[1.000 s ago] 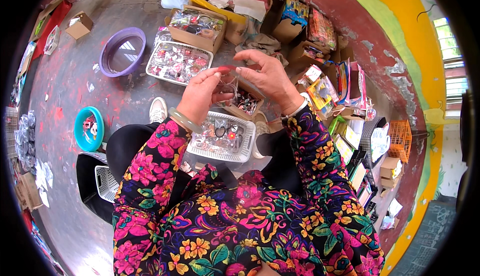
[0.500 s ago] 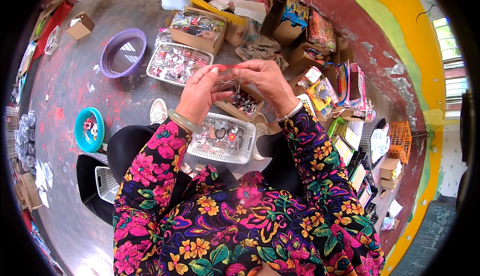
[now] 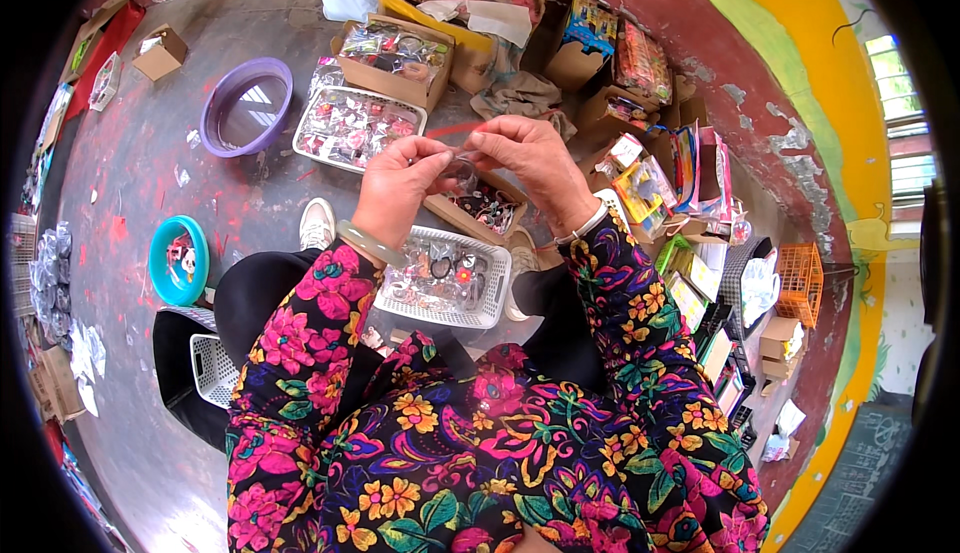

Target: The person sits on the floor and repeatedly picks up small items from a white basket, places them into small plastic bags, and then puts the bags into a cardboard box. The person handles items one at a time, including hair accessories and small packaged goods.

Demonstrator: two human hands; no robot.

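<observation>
My left hand and my right hand are raised close together in front of me, fingertips nearly touching. Both are closed in a pinch. A thin red strip runs from the right fingertips toward the left ones. Between the hands hangs a small clear, film-like piece, pinched by the left fingers; its exact kind is hard to make out. Below them stands a white plastic basket of small packaged trinkets. A cardboard box with dark, stringy small items sits just beyond it, partly behind my hands.
Farther off is another white basket of packets, beside an open carton. A purple basin and a teal basin stand on the left floor. Boxes, packages and an orange crate line the right wall.
My left thumb and fingers have shifted from the red strip to a pinch lower down, near the clear piece. The strip now extends from the right fingertips. The surroundings are the same.
</observation>
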